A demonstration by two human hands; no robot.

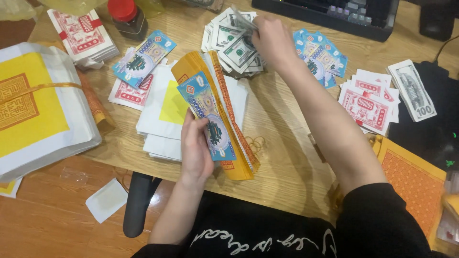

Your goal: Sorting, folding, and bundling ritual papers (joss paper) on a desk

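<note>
My left hand (195, 148) holds a thick bundle of yellow-and-orange paper sheets (228, 114) with a blue printed note on top, tilted on edge over the wooden table (282, 157). My right hand (271, 37) reaches to the far side and pinches a grey-green banknote-style sheet above a loose pile of the same notes (228, 42). Fanned blue notes (321, 56) lie just right of that hand. Under the bundle lies a stack of white sheets with a yellow square (165, 112).
Red-and-white notes (368, 102) and a single grey bill (412, 91) lie at right. A banded red-print stack (82, 34), a red-lidded jar (126, 18) and a large white-and-yellow packet (38, 105) sit at left. A dark keyboard (334, 12) stands at the back.
</note>
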